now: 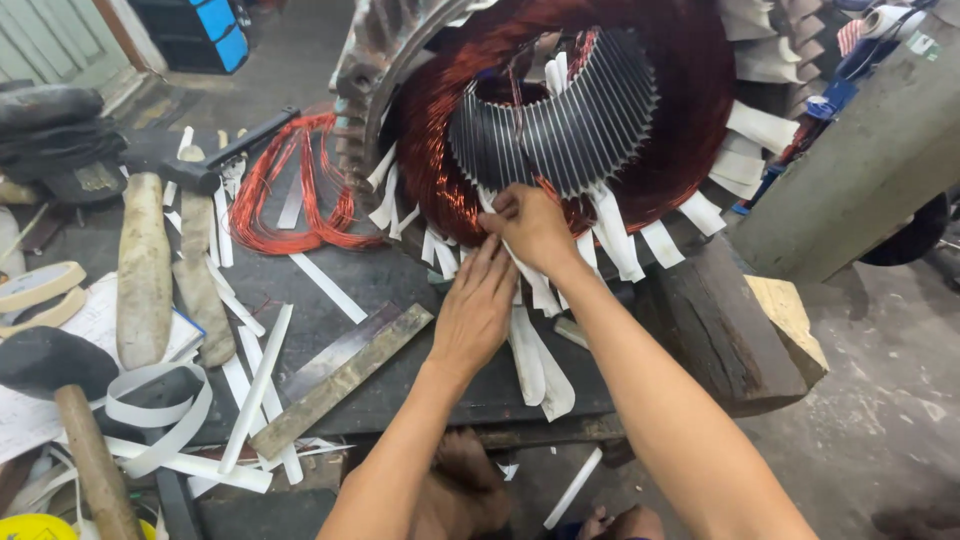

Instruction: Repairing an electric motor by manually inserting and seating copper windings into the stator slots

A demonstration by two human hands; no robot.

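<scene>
— At the stator's (560,130) lower rim, on the dark bench (400,280), both hands are working the white insulation strips (612,235).
— How are they handling?
— Light and bendy, probably tear-prone. The right hand (535,228) is pinching one strip near the copper winding (440,170); the left hand (475,310) is pressing flat, fingers extended.

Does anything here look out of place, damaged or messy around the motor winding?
No damage shows. Both hands, left hand and right hand, work at the copper winding. White insulation strips lie scattered over the bench, and a loose wire coil sits tangled beside the stator.
</scene>
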